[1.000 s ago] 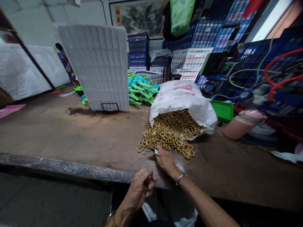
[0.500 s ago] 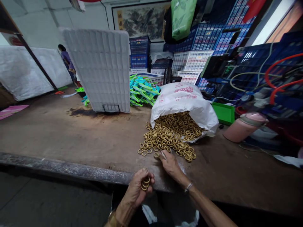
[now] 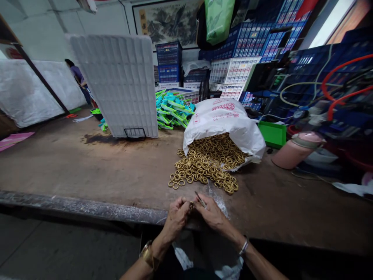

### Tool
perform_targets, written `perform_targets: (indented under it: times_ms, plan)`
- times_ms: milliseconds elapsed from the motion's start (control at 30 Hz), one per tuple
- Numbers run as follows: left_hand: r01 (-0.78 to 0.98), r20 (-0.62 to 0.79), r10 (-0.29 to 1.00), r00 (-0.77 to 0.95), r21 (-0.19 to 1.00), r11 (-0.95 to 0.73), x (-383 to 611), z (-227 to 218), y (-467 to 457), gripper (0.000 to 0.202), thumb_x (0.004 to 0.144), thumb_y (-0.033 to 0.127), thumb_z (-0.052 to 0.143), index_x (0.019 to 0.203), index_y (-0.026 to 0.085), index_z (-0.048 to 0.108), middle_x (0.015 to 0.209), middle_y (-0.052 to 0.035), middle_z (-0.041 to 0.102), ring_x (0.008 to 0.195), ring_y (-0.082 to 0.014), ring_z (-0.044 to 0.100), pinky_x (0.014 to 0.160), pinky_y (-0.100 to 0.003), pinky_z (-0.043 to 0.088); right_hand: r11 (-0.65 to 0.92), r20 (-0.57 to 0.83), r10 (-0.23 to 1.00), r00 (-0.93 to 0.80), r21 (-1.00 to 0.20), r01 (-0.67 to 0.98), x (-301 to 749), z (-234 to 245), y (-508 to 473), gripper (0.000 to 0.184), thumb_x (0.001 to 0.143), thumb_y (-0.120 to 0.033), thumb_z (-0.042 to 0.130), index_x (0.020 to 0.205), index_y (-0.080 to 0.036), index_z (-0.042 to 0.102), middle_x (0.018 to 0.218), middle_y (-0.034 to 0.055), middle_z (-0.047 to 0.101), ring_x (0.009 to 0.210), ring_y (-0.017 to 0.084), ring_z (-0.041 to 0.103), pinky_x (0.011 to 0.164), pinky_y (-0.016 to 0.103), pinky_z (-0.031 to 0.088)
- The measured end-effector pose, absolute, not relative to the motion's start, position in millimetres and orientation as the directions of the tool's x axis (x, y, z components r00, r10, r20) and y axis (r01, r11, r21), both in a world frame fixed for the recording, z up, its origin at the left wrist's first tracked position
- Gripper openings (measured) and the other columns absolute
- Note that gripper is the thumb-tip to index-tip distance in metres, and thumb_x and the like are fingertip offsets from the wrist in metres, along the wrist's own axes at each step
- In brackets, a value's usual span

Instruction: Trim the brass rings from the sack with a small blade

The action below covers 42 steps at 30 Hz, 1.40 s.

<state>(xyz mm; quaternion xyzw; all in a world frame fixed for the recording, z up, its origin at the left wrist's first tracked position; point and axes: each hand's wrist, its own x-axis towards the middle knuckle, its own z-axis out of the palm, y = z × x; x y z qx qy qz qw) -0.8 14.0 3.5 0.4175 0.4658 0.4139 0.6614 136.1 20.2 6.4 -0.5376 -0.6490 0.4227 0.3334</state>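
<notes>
My left hand [image 3: 175, 214] is closed on gold-coloured rings, mostly hidden behind its fingers, at the table's front edge. Touching or nearly touching its fingertips is my right hand [image 3: 212, 212]. A thin, pointed metal tool [image 3: 200, 200] lies in the right hand's closed fingers, its dark tip pointing up and away; its exact kind cannot be made out. Whether the right fingertips also pinch a ring is unclear. Beyond the hands, a heap of gold-coloured rings [image 3: 201, 168] spills from the mouth of a white woven sack [image 3: 217, 120] lying on its side.
On the brown table [image 3: 87, 167] stands a tall white ribbed panel [image 3: 116, 85] in a black wire holder. Green and blue plastic pieces [image 3: 173, 111] are piled behind it. A green tray [image 3: 272, 134] and a pink flask [image 3: 295, 151] are on the right. A person [image 3: 78, 79] is far left.
My right hand has drawn back from the ring heap to my left hand, apparently with a ring. The left hand has moved slightly up and turned, so its rings show less. The view shifted slightly.
</notes>
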Motion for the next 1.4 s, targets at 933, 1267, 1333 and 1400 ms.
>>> perform_targets:
  times_ms: [933,1267,1333,1400]
  plan:
    - [-0.261,-0.303,0.91,0.284,0.889,0.378,-7,-2,3,0.038,0.068,0.053,0.054,0.071,0.016,0.046,0.052,0.0065,0.045,0.036,-0.0018,0.031,0.034,-0.016,0.019,0.018,-0.023,0.998,-0.062,-0.802,0.597,129,-3,22,0.022,0.077,-0.028,0.033,0.063,-0.018,0.045,0.055,-0.0016,0.05,0.052,0.011,0.045,0.051,0.021,0.032]
    - [-0.203,-0.252,0.941,0.227,0.932,0.299,-6,4,4,0.037,0.069,0.053,0.052,0.064,0.017,0.043,0.05,0.0065,0.045,0.035,-0.0026,0.029,0.035,-0.017,0.02,0.268,0.047,0.958,-0.283,-0.498,0.825,133,-15,9,0.021,0.065,-0.008,0.034,0.077,-0.019,0.048,0.062,-0.0012,0.053,0.054,0.011,0.044,0.054,0.022,0.025]
    - [-0.184,-0.233,0.948,0.216,0.944,0.273,-7,3,4,0.037,0.069,0.052,0.052,0.063,0.018,0.043,0.048,0.0072,0.043,0.035,-0.003,0.029,0.036,-0.018,0.021,0.269,0.02,0.954,-0.299,-0.497,0.825,133,-16,10,0.021,0.065,-0.009,0.035,0.077,-0.019,0.048,0.062,-0.0013,0.053,0.054,0.011,0.044,0.054,0.022,0.025]
    - [-0.171,-0.213,0.952,0.221,0.952,0.253,-7,1,4,0.036,0.07,0.052,0.051,0.064,0.018,0.043,0.048,0.0076,0.042,0.036,-0.0033,0.028,0.037,-0.018,0.02,0.266,-0.009,0.95,-0.312,-0.502,0.823,132,-15,11,0.02,0.065,-0.009,0.035,0.077,-0.019,0.048,0.062,-0.0012,0.053,0.055,0.011,0.045,0.054,0.022,0.025]
